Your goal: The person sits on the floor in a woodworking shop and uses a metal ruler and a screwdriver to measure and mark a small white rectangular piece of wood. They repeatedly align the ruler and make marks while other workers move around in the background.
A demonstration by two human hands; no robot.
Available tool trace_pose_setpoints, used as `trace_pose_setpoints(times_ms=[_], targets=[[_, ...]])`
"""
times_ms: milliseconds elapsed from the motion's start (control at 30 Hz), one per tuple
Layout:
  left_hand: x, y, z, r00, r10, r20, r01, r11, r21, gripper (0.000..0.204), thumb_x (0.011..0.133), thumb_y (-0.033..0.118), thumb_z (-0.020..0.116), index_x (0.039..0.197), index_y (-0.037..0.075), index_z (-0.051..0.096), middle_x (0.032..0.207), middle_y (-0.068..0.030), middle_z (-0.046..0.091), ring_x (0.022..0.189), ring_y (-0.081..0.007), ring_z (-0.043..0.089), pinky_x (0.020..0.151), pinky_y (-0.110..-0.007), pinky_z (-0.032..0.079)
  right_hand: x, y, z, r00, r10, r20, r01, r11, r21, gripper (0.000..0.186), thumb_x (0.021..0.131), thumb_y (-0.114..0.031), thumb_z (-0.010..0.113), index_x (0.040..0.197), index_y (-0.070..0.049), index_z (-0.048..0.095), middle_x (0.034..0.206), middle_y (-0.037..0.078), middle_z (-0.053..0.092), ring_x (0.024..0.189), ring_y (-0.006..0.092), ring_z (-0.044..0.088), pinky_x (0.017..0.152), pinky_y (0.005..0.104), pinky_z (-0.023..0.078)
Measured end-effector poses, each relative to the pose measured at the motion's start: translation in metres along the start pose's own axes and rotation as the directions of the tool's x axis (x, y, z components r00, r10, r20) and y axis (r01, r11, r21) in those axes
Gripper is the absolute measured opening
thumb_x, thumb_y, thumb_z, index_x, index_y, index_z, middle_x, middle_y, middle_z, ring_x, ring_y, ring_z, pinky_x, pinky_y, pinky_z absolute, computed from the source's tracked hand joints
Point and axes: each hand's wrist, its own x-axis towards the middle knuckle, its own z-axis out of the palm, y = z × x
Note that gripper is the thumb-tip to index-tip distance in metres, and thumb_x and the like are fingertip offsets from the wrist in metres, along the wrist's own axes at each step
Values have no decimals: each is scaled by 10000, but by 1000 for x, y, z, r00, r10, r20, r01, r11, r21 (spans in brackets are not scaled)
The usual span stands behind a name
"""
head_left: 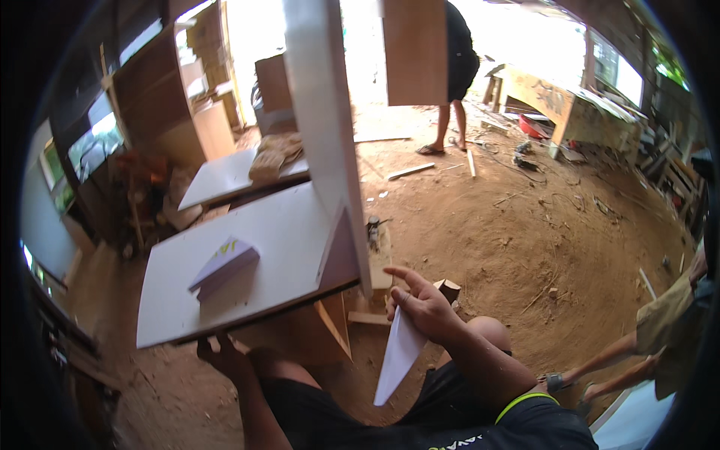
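A white-faced panel (247, 225) lies level in front of me, joined to a tall white upright board (319, 112). My left hand (227, 360) is at the panel's near edge, fingers curled up against its underside; part of the grip is hidden. Between the thumb and fingers of my right hand (426, 306) hangs a white triangular piece of board (401, 358), its point downward, while the index finger sticks out. Two or more similar wedge-shaped pieces (225, 264) with yellow-green marks rest on the panel. Another triangular piece (335, 247) stands against the upright.
Behind lies a second white panel (217, 178) carrying a brown bundle (276, 156). A person (459, 60) stands at the back beside a brown board (415, 52). Another person's legs (622, 360) are at the right. Wood scraps (411, 171) litter the dirt floor near a wooden workbench (536, 94).
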Motion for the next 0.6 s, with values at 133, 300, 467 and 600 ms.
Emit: trace_pose_setpoints(times_ms=[133, 300, 467, 600], targets=[[20, -11, -15, 992, -119, -36, 116, 989, -94, 912, 827, 194, 847, 1492, 49, 239, 1427, -216, 348, 1269, -367, 439, 889, -450, 563, 10, 11, 26, 999, -9, -39, 6, 998, -65, 617, 1049, -144, 504, 1587, -84, 208, 809, 35, 644, 687, 83, 586, 643, 236, 481], [48, -6, -17, 993, -101, 57, 100, 995, 10, 1047, 821, 312, 849, 1580, 132, 150, 1509, -304, 306, 1365, -435, 415, 955, -498, 519, 20, 19, 52, 999, 26, 31, -23, 995, -102, 628, 1047, -134, 503, 1600, -99, 207, 813, 34, 643, 699, 85, 595, 653, 231, 487], [62, -4, -11, 996, 82, 37, -85, 993, 82, 980, 854, 385, 806, 1557, 28, 223, 1456, -327, 389, 1380, -444, 396, 1051, -501, 441, 26, 22, 63, 999, 20, 43, -13, 988, -156, 588, 1048, -142, 501, 1586, -103, 268, 814, 36, 638, 719, 91, 602, 659, 240, 494], [56, 19, -16, 941, 313, -128, -235, 877, 418, 908, 869, 356, 791, 1522, -14, 281, 1434, -301, 423, 1365, -456, 395, 1116, -512, 351, 18, 20, 50, 994, 96, 44, -90, 989, -118, 561, 1037, -160, 520, 1560, -89, 329, 795, 16, 653, 698, 73, 598, 656, 231, 482]])
